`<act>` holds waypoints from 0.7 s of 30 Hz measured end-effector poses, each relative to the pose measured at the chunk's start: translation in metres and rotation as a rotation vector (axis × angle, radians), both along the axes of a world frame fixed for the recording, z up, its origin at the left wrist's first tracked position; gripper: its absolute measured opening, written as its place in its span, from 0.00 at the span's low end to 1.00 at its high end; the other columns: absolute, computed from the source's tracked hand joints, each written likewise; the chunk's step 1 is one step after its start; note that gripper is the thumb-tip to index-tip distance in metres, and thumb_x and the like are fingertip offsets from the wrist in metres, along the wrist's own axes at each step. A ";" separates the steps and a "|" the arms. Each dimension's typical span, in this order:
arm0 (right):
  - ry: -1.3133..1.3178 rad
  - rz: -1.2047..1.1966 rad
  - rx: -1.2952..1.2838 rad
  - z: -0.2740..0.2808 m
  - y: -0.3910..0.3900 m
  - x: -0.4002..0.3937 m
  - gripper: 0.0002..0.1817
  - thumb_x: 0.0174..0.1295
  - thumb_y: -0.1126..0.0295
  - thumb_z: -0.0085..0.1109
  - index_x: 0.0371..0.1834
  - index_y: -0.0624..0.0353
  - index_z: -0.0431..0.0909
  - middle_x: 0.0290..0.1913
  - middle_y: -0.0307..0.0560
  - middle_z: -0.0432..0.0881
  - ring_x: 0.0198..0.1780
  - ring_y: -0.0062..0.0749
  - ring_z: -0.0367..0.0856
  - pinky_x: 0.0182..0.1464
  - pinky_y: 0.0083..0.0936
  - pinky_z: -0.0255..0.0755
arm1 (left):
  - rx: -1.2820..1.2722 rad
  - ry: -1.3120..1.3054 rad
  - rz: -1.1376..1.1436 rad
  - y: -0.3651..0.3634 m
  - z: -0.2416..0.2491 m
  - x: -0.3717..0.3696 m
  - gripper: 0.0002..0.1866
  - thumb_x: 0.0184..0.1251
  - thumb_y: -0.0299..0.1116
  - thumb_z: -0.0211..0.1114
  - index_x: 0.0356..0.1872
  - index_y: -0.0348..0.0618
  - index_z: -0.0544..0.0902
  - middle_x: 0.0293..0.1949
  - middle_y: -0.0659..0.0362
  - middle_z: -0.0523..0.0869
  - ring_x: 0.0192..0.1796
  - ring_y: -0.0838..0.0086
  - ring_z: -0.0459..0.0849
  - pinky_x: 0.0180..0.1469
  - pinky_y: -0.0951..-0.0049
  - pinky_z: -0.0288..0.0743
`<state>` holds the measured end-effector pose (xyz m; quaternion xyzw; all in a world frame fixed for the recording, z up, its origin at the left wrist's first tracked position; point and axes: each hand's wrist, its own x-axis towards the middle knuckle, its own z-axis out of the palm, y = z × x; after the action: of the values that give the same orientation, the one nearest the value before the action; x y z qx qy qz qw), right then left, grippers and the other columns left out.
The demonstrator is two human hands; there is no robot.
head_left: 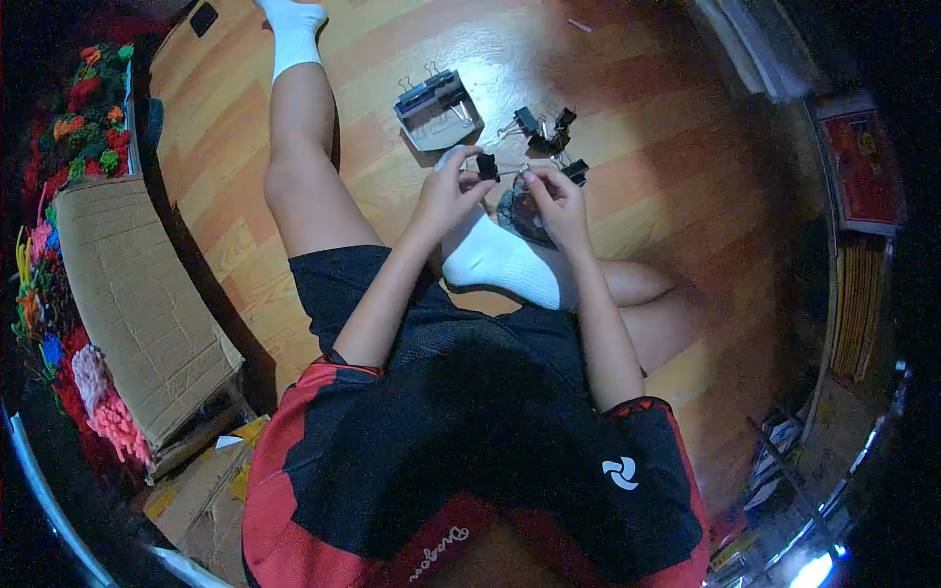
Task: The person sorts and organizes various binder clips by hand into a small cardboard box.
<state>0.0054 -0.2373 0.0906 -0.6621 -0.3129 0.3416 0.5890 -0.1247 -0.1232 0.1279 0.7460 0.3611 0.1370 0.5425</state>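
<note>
Between thumb and fingers, my left hand (456, 188) holds a black binder clip (487, 168). My right hand (557, 203) is close beside it, its fingers pinched at a thin wire handle that reaches toward the clip. Beyond my hands, an open box (438, 133) has binder clips lined up along its far side. Several loose black binder clips (526, 122) lie on the wooden floor to the right of the box. A dark patterned bag or cloth (524, 214) is partly hidden behind my right hand.
My outstretched leg is at the left, and my folded leg with a white sock (505, 263) lies just below my hands. Cardboard (147, 304) and colourful yarn-like items (83, 127) line the left side. A dark flat object (204, 19) lies at the far left.
</note>
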 end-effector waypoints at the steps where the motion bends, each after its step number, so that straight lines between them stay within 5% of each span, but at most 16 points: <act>1: -0.214 -0.028 0.032 -0.005 0.000 0.001 0.07 0.55 0.71 0.51 0.32 0.64 0.73 0.24 0.44 0.75 0.27 0.26 0.74 0.29 0.20 0.67 | 0.071 0.038 -0.036 -0.001 0.005 0.001 0.17 0.52 0.30 0.60 0.46 0.44 0.73 0.33 0.49 0.80 0.37 0.64 0.80 0.41 0.70 0.72; 2: -0.217 -0.024 0.033 0.002 0.000 -0.001 0.07 0.55 0.71 0.51 0.32 0.64 0.73 0.24 0.44 0.75 0.27 0.26 0.74 0.29 0.20 0.67 | 0.070 0.035 -0.032 -0.003 0.002 0.002 0.17 0.52 0.30 0.60 0.46 0.44 0.73 0.33 0.49 0.80 0.37 0.64 0.80 0.41 0.70 0.72; 4: -0.706 0.017 0.045 0.029 0.002 -0.006 0.07 0.53 0.73 0.52 0.34 0.63 0.73 0.30 0.49 0.75 0.31 0.38 0.75 0.33 0.27 0.68 | 0.712 -0.029 -0.097 -0.004 -0.008 0.000 0.19 0.50 0.30 0.60 0.47 0.48 0.72 0.41 0.49 0.77 0.44 0.59 0.75 0.46 0.65 0.69; 6: -0.767 0.077 0.053 0.039 0.008 -0.007 0.07 0.52 0.74 0.51 0.35 0.61 0.72 0.33 0.51 0.75 0.34 0.44 0.74 0.35 0.29 0.68 | 0.710 -0.037 -0.116 0.000 -0.007 -0.003 0.17 0.49 0.30 0.59 0.44 0.46 0.74 0.47 0.49 0.73 0.48 0.61 0.72 0.48 0.64 0.67; 9: -0.697 0.116 0.059 0.047 0.025 -0.008 0.07 0.52 0.73 0.52 0.34 0.60 0.73 0.32 0.51 0.75 0.36 0.43 0.74 0.38 0.30 0.68 | 0.622 -0.062 -0.123 0.011 -0.007 -0.009 0.12 0.49 0.30 0.60 0.38 0.43 0.77 0.41 0.49 0.77 0.43 0.59 0.74 0.45 0.64 0.69; 12: -0.670 0.043 -0.012 0.050 0.065 -0.003 0.07 0.52 0.72 0.51 0.33 0.61 0.74 0.32 0.51 0.75 0.35 0.43 0.73 0.37 0.33 0.66 | 0.443 -0.178 0.201 0.028 -0.009 -0.017 0.08 0.50 0.29 0.60 0.32 0.41 0.79 0.32 0.53 0.80 0.34 0.65 0.78 0.39 0.70 0.71; 14: -0.899 0.044 -0.009 0.039 0.095 -0.002 0.07 0.51 0.70 0.52 0.29 0.61 0.76 0.31 0.51 0.76 0.33 0.43 0.73 0.35 0.33 0.66 | -0.035 -0.193 0.551 0.041 -0.005 -0.025 0.06 0.52 0.29 0.60 0.30 0.38 0.79 0.25 0.57 0.80 0.28 0.74 0.78 0.33 0.77 0.71; 17: -1.356 0.257 -0.341 0.028 0.135 -0.009 0.05 0.43 0.72 0.53 0.20 0.58 0.79 0.27 0.50 0.78 0.33 0.41 0.75 0.34 0.32 0.69 | -0.330 -0.414 0.681 0.061 -0.029 -0.039 0.07 0.53 0.29 0.60 0.31 0.36 0.77 0.26 0.59 0.80 0.28 0.81 0.77 0.30 0.83 0.70; 18: -1.363 0.268 -0.329 0.022 0.144 -0.012 0.05 0.43 0.72 0.53 0.20 0.58 0.79 0.27 0.50 0.78 0.33 0.41 0.75 0.34 0.32 0.69 | -0.553 -0.490 0.739 0.065 -0.028 -0.044 0.07 0.53 0.28 0.60 0.32 0.36 0.76 0.27 0.58 0.80 0.28 0.81 0.78 0.29 0.84 0.70; 21: -1.336 0.396 -0.734 0.011 0.164 -0.023 0.06 0.44 0.72 0.52 0.23 0.56 0.80 0.26 0.48 0.80 0.30 0.39 0.80 0.32 0.29 0.73 | -0.583 -0.613 0.756 0.070 -0.024 -0.047 0.08 0.55 0.28 0.58 0.34 0.38 0.73 0.29 0.59 0.80 0.29 0.80 0.79 0.28 0.84 0.70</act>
<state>-0.0175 -0.0737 0.1018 -0.8113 -0.5801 0.0514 -0.0521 -0.1721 -0.0530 0.1036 0.3104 0.4519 0.4264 0.7195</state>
